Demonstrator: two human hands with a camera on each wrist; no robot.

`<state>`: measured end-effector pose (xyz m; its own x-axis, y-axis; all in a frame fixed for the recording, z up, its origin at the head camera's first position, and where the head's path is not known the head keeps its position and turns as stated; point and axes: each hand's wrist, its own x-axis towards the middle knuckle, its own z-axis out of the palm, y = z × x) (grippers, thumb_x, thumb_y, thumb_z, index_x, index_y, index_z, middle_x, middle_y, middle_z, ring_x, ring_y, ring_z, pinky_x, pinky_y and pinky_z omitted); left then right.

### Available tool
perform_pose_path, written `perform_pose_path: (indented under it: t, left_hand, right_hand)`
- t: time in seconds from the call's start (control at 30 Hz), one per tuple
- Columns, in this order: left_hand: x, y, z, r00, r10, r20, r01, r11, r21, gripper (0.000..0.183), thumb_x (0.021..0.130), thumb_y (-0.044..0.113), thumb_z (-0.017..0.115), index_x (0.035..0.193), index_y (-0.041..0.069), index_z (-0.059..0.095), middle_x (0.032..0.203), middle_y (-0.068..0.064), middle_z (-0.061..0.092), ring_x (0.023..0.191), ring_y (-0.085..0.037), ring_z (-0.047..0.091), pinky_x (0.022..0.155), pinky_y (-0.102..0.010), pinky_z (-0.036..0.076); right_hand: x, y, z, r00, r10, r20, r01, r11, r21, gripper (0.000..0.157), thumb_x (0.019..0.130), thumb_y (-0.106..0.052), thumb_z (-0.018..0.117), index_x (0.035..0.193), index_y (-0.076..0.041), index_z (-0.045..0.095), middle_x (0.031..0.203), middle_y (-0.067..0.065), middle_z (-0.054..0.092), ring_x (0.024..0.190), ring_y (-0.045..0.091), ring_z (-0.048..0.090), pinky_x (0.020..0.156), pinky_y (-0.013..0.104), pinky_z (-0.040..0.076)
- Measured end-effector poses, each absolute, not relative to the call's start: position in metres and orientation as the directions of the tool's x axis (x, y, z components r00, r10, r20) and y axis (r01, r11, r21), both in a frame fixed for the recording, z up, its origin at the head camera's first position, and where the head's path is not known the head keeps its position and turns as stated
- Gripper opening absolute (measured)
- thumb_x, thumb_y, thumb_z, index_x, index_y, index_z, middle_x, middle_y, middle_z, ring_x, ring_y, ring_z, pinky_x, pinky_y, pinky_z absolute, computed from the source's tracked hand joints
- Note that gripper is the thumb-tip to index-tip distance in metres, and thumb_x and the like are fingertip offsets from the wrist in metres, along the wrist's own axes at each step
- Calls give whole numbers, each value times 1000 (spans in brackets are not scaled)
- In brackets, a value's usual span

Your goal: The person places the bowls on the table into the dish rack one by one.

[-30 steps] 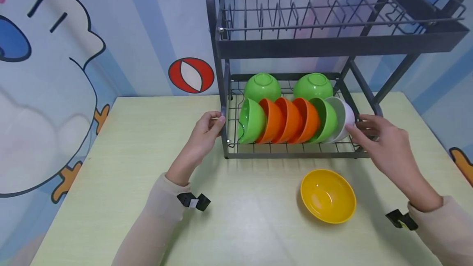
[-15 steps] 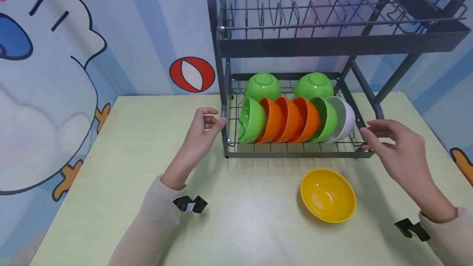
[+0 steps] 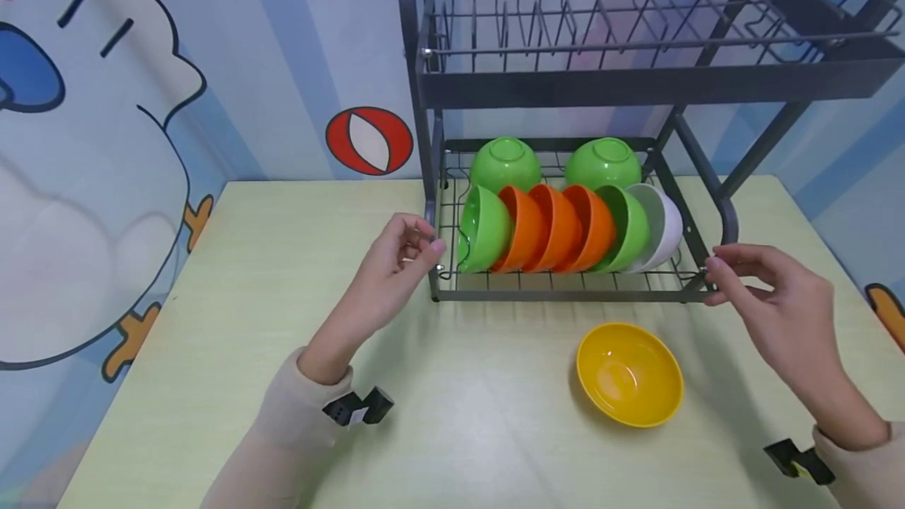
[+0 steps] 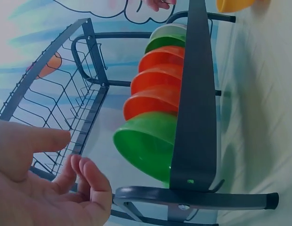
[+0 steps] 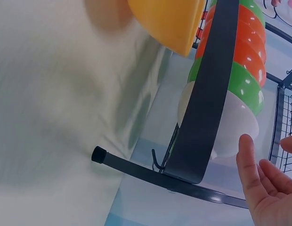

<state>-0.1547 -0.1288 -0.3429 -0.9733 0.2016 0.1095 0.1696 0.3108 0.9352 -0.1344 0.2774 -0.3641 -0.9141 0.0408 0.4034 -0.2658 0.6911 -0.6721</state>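
Observation:
In the head view, my left hand (image 3: 399,269) hovers beside the front left post of a dark metal dish rack (image 3: 566,297), fingers loosely bent around nothing. My right hand (image 3: 785,309) is at the rack's front right corner, also holding nothing. A row of bowls stands on edge on the lower shelf: a green bowl (image 3: 484,230) at the left, several orange bowls (image 3: 558,228), another green bowl (image 3: 632,230) and a white bowl (image 3: 665,226). The left wrist view shows a gap between thumb and fingertips (image 4: 96,176). Past the white bowl, the right wrist view shows fingers (image 5: 248,160) apart from it.
Two upturned green bowls (image 3: 505,163) sit behind the row. A yellow bowl (image 3: 629,375) rests on the pale table (image 3: 297,258) in front of the rack. The rack's upper wire shelf (image 3: 636,89) overhangs the lower one. A painted wall (image 3: 283,61) stands behind.
My right hand has drawn back from the white bowl, to the right and nearer to me. My left hand has shifted slightly at the rack's left post. The bowls stay in place.

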Motion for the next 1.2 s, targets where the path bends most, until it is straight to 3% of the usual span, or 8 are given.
perform_pose_path:
  t: [0.23, 0.47, 0.7, 0.97, 1.2]
  left_hand:
    - [-144, -120, -342, -927, 362, 101, 226, 321, 920, 16, 103, 16, 58, 115, 6, 55, 97, -9, 57, 90, -29, 55, 71, -28, 48]
    - [-136, -104, -351, -856, 515, 53, 260, 339, 904, 17, 103, 21, 58, 115, 9, 58, 98, -3, 61, 91, -20, 57, 77, -30, 52]
    - [-132, -82, -362, -801, 599, -12, 256, 360, 897, 18, 103, 23, 57, 115, 10, 61, 103, 0, 66, 94, -13, 60, 83, -28, 55]
    - [-129, -53, -369, -789, 606, -103, 237, 454, 859, 25, 103, 25, 58, 122, 9, 61, 95, 5, 63, 87, -10, 59, 74, -22, 54]
    - [-131, -33, -379, -770, 620, -149, 199, 455, 868, 38, 102, 24, 61, 132, 2, 57, 98, 3, 65, 81, -9, 63, 70, -20, 54]
  right_hand:
    - [-127, 278, -367, -910, 20, 414, -304, 647, -699, 22, 94, -8, 69, 113, 4, 67, 97, -19, 63, 72, -6, 63, 66, 7, 51]
    - [-121, 278, -372, -916, 10, 401, -297, 656, -694, 23, 94, -8, 69, 114, 3, 67, 97, -23, 61, 76, -10, 62, 63, 9, 52]
    - [-116, 281, -377, -921, 27, 389, -278, 653, -705, 22, 93, -7, 71, 114, 1, 68, 96, -22, 62, 78, -9, 62, 62, 10, 53]
    - [-112, 284, -381, -930, 30, 366, -258, 655, -710, 22, 92, -7, 72, 112, 1, 68, 94, -22, 63, 77, -8, 62, 59, 13, 54]
    - [-109, 286, -386, -959, -28, 282, -219, 702, -678, 23, 94, -15, 71, 112, -1, 68, 91, 3, 68, 71, 1, 65, 58, 14, 54]
